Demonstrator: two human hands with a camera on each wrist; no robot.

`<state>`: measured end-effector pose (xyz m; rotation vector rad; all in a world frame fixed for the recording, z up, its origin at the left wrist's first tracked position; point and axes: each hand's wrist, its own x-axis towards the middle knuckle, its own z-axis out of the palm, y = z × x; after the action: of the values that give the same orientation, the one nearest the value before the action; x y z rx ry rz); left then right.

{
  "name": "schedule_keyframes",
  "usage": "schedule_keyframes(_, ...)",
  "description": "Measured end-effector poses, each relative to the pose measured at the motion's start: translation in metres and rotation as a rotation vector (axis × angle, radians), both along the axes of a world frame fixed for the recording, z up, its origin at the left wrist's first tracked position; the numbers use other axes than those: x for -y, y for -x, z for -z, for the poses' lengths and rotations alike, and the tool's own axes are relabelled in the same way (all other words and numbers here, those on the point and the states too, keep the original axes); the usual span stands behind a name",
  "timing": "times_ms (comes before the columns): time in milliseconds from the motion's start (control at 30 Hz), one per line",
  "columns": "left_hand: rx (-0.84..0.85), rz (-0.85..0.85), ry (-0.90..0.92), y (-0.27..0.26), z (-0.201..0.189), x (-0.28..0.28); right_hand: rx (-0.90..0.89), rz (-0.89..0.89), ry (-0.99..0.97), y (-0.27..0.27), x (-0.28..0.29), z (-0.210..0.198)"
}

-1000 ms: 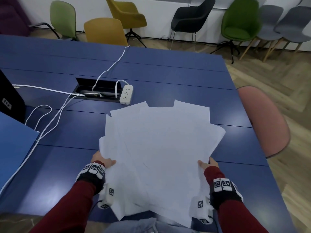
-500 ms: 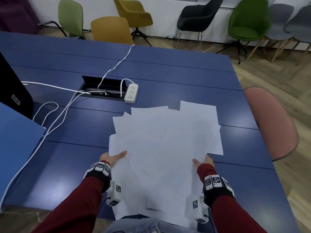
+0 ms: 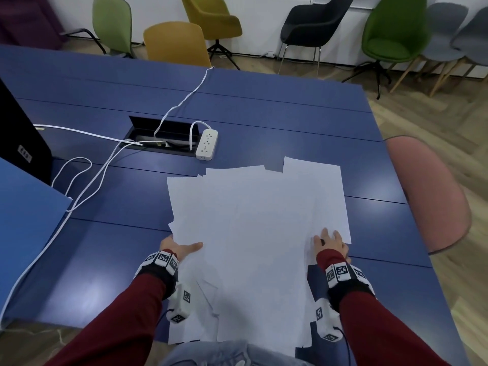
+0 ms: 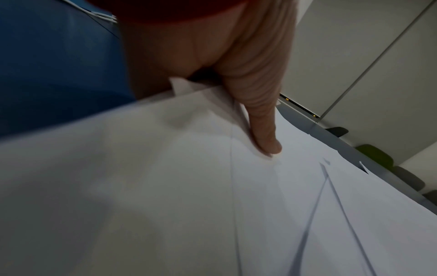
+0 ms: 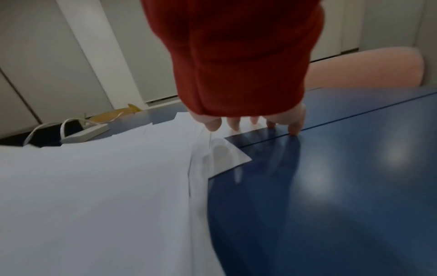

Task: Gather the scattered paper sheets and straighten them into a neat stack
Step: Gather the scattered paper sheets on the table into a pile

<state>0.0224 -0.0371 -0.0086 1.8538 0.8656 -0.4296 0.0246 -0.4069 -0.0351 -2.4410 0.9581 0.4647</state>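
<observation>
A loose pile of white paper sheets (image 3: 253, 233) lies fanned on the blue table (image 3: 264, 122), its near edge hanging over the table's front. My left hand (image 3: 179, 247) pinches the pile's left edge, with the thumb (image 4: 260, 121) on top of the paper sheets (image 4: 212, 205) and the fingers hidden beneath. My right hand (image 3: 330, 241) rests on the pile's right side with its fingers spread. In the right wrist view its fingertips (image 5: 253, 121) touch the corner of a sheet (image 5: 222, 155) and the bare table beside it.
A white power strip (image 3: 206, 143) and a cable opening (image 3: 161, 138) lie just beyond the sheets, with white cables (image 3: 87, 186) running left. A blue panel (image 3: 26, 207) and a black object (image 3: 21, 143) stand at the left. A pink chair (image 3: 427, 194) sits at the table's right edge.
The fanned sheets have been drawn into a narrower pile. My right hand has let go of the right edge and now lies on top with its fingers spread. The left hand keeps its pinch.
</observation>
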Motion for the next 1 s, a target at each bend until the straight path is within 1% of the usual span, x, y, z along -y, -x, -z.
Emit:
schedule_keyframes(100, 0.012, -0.008, 0.009, 0.000, 0.003, -0.002, 0.017, -0.057, 0.045, 0.006, -0.006, 0.000)
schedule_keyframes(200, 0.027, -0.017, 0.023, 0.001, 0.004, -0.002, 0.001, -0.021, 0.097, 0.003, -0.009, -0.004)
schedule_keyframes(267, 0.026, -0.011, 0.034, 0.002, 0.005, -0.003, 0.000, 0.090, 0.074, -0.002, -0.002, -0.006)
schedule_keyframes(367, 0.021, -0.005, 0.046, 0.002, 0.010, -0.008, 0.077, 0.357, 0.087, 0.001, 0.006, -0.001)
schedule_keyframes(433, 0.017, 0.010, 0.036, 0.002, 0.011, -0.009, 0.114, 0.451, 0.111, 0.006, 0.008, 0.002)
schedule_keyframes(500, 0.014, 0.030, 0.013, 0.003, 0.013, -0.008, 0.121, 0.502, 0.079, 0.004, 0.008, 0.004)
schedule_keyframes(633, 0.010, 0.055, -0.019, 0.001, 0.015, -0.007, 0.045, 0.534, -0.066, 0.000, 0.010, 0.003)
schedule_keyframes(733, 0.003, 0.038, -0.004, -0.001, 0.016, -0.009, -0.014, 0.472, -0.045, -0.003, 0.015, 0.011)
schedule_keyframes(800, -0.014, -0.011, 0.062, -0.001, 0.017, -0.010, -0.046, 0.412, 0.007, -0.002, 0.018, 0.007)
schedule_keyframes(833, -0.015, -0.066, 0.123, -0.003, 0.017, -0.012, -0.059, 0.382, 0.056, -0.002, 0.020, 0.005)
schedule_keyframes(900, -0.040, -0.170, 0.306, -0.004, 0.014, -0.016, -0.074, 0.366, 0.114, -0.001, 0.024, -0.001)
schedule_keyframes(967, -0.065, -0.206, 0.468, -0.001, 0.010, -0.019, -0.099, 0.324, 0.112, -0.001, 0.029, -0.006)
schedule_keyframes(1000, -0.063, -0.215, 0.516, 0.000, 0.009, -0.021, -0.091, 0.311, 0.102, 0.001, 0.031, -0.007)
